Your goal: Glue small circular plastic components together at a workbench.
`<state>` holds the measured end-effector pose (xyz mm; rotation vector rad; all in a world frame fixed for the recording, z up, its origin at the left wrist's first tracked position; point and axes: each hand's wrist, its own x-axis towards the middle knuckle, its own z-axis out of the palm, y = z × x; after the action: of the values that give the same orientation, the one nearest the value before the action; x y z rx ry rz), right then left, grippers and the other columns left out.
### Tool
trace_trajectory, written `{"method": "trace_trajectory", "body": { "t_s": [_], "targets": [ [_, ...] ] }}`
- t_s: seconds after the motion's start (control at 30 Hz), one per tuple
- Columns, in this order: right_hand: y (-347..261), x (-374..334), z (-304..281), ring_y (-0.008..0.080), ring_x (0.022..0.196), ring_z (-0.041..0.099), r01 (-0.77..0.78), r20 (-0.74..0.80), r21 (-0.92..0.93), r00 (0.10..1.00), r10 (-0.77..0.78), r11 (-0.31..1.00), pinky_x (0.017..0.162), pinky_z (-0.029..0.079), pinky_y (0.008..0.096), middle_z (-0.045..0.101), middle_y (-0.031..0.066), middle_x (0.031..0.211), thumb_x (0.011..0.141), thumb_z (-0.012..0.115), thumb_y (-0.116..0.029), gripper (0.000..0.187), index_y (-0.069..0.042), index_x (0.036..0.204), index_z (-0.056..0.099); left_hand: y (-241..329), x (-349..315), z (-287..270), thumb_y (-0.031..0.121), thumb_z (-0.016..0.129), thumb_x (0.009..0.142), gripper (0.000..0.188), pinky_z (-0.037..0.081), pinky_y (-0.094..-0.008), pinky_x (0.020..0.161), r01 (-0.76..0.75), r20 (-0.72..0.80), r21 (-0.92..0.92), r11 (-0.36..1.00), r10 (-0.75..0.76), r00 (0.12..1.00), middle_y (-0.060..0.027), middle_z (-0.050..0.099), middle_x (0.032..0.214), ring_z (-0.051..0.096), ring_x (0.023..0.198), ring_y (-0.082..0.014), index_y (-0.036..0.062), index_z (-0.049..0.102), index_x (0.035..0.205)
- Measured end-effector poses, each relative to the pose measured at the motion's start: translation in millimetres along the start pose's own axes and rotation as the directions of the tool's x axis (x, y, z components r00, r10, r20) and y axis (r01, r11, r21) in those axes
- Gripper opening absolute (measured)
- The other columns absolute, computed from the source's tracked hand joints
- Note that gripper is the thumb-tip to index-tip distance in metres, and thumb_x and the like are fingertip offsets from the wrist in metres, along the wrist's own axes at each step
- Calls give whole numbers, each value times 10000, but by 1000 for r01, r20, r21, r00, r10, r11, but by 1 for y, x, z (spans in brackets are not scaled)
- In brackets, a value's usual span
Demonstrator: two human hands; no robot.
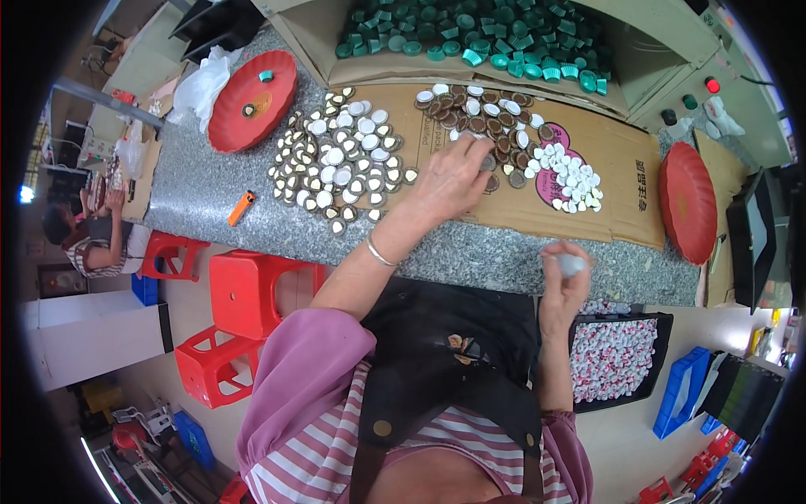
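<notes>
My left hand (pixel 453 178) reaches over the cardboard, its fingers bent together at the near side of a pile of round brown caps (pixel 504 134). White discs lie among that pile. Whether the fingertips hold a cap is hidden. Close to the counter's front edge, my right hand (pixel 564 290) is closed around a small pale, bluish-white object (pixel 571 266); its kind is unclear. Small white pieces (pixel 571 178) lie to the right of the brown caps. A wide spread of dark-rimmed caps with pale centres (pixel 336 160) covers the left side, mixed with white discs.
Red scalloped trays stand on the left (pixel 285 101) and right (pixel 690 202). An orange lighter (pixel 241 208) lies on the grey counter (pixel 193 181). Green fluted cups (pixel 504 61) fill the shelf behind. Below right is a black crate (pixel 663 370). Another person (pixel 92 235) works far left.
</notes>
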<state>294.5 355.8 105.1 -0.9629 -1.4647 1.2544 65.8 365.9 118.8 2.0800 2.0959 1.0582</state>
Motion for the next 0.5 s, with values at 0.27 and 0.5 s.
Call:
{"method": "trace_trajectory", "body": {
  "t_s": [0.27,0.5],
  "targets": [
    [-16,36,57,75,752,539,-231,195,174,961,196,957,673,449,208,585,41,889,833,591,-52,243,-10,1041,471,21,-44,-36,33,651,693,376,504,-343,610,-67,-94,-297,953,40,995,-120,551,924,598,775,-277,30,508,1040],
    [-14,33,61,67,669,543,-381,341,229,893,293,896,593,440,207,592,26,816,797,631,-44,244,-24,1010,513,27,-70,-31,-37,629,732,319,501,-269,674,154,78,-707,690,-140,987,-70,533,951,586,778,-162,13,557,1039]
  ]
}}
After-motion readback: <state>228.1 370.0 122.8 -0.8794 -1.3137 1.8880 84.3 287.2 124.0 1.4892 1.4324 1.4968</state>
